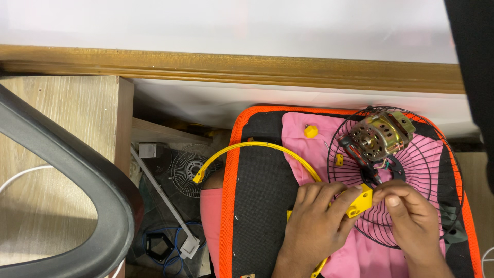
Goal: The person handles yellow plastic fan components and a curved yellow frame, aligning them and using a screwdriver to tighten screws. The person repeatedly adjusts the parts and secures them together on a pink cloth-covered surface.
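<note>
Yellow plastic bracket [360,202]: pinched between the left hand [316,221] and the right hand [411,213], fingers of both closed on it, over the lower left edge of the black wire fan guard [432,170]. Fan motor [381,135]: sits on the guard's upper part, above the hands. Yellow curved rim strip [257,146] and yellow knob [310,131]: left of the guard, on the pink cloth [309,154] and orange-edged black mat [257,206].

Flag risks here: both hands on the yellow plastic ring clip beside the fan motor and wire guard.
1. The bare fan motor sits loose on the black wire fan guard; a tug could tip it.
2. Its thin coloured wires run close to the left hand and right hand and might snag.
3. The small yellow plastic knob lies loose on the pink cloth and may roll off.
</note>
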